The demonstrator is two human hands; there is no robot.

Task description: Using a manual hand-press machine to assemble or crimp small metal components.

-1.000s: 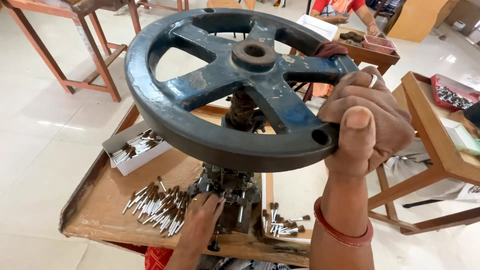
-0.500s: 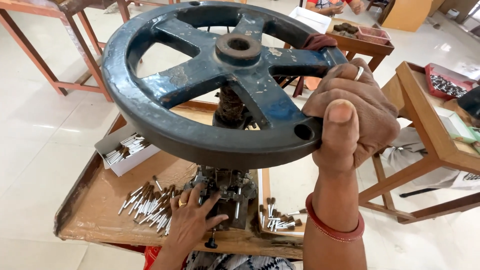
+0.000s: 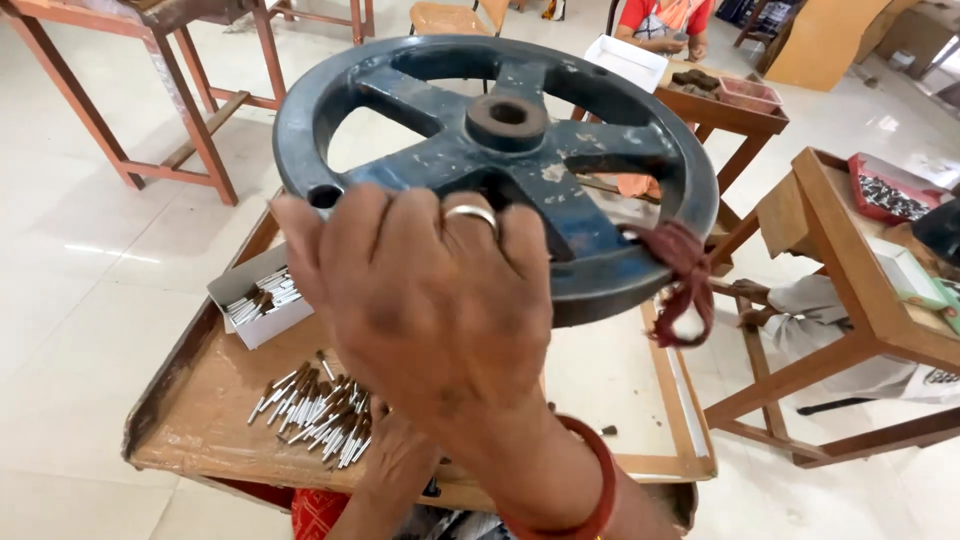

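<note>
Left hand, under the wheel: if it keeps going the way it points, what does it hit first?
Likely the pile of small metal pins on the wooden tray; the left hand points up-left toward them, though depth is unclear.

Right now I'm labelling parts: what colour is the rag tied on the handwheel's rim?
Dark red-brown rag, knotted on the blue-grey handwheel; head view.

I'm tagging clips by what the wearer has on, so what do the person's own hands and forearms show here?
The right hand is bare, with a plain silver-coloured ring on one finger and a smooth red bangle around the wrist. No sleeve shows on that forearm. The left hand is bare too, mostly hidden behind the right arm; no jewellery or sleeve can be made out on it.
</note>
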